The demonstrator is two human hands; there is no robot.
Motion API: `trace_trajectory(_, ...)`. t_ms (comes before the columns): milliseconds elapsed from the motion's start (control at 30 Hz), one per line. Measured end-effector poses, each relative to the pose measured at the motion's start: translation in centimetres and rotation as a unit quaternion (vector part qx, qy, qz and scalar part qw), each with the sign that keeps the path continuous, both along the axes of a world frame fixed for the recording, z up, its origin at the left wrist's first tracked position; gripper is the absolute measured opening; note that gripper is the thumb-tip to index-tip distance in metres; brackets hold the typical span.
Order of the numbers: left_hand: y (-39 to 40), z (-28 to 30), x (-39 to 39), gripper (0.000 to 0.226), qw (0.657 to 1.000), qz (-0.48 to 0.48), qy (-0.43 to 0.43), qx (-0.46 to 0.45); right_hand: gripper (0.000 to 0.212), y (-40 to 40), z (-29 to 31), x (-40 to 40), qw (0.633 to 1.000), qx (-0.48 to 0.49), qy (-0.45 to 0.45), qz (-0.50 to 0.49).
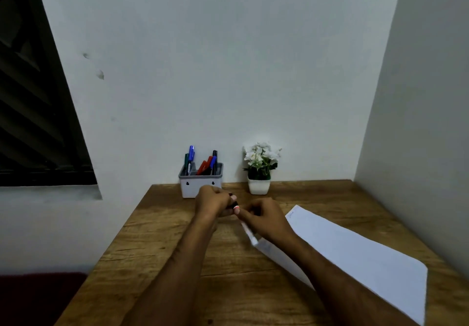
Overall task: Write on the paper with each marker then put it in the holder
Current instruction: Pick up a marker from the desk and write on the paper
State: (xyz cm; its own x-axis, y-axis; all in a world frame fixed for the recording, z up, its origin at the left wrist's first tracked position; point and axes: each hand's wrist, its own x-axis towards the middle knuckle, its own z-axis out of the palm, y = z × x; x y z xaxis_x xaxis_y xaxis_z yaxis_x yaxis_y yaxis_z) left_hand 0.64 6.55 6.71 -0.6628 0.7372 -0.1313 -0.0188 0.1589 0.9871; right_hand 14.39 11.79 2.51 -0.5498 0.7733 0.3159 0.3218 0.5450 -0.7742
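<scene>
Both hands meet over the middle of the wooden desk (177,262). My right hand (264,220) grips a white-barrelled marker (247,232) that slants down toward me. My left hand (212,202) pinches a dark cap (234,203) at the marker's far end. Whether the cap is on or off the tip is hidden by my fingers. A sheet of white paper (355,257) lies to the right, with small faint writing near its far corner. The white and grey holder (200,186) stands at the back against the wall, with several blue, red, green and black markers in it.
A small white pot of white flowers (259,171) stands right of the holder by the wall. A wall runs close along the desk's right side. A dark window (38,97) is at the left. The desk's left edge drops to the floor.
</scene>
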Motion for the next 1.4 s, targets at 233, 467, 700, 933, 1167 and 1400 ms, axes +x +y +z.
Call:
trace_trajectory(233, 1.5, -0.4, 2.7, 0.013, 0.996, -0.012, -0.074, 0.04, 0.024, 1.4, -0.6, 2.3, 0.999, -0.01, 0.033, -0.023)
trace_trajectory(467, 2.4, -0.6, 4.0, 0.007, 0.993, 0.015, -0.103, 0.061, 0.033, 1.8, -1.1, 2.8, 0.999, 0.015, 0.033, -0.022)
trace_trajectory(700, 3.3, -0.6, 4.1, 0.023, 0.963, 0.027, -0.256, 0.075, 0.052, 2.1, 0.2, 3.2, 0.996, -0.075, 0.042, -0.024)
trace_trajectory(933, 3.3, -1.0, 0.3, 0.009, 0.952, 0.149, -0.256, 0.074, 0.037, 1.9, 0.7, 7.0, 0.974, -0.208, 0.079, 0.049)
trace_trajectory(1167, 4.0, -2.2, 2.7, 0.012, 1.0, 0.011, 0.02, -0.02, 0.033, 2.6, 0.6, 8.6, 0.961, -0.228, 0.156, -0.013)
trace_trajectory(1400, 5.6, -4.9, 4.5, 0.012, 0.967, -0.054, 0.237, -0.074, 0.024, 3.4, -0.1, 9.2, 0.944, -0.239, 0.227, -0.018)
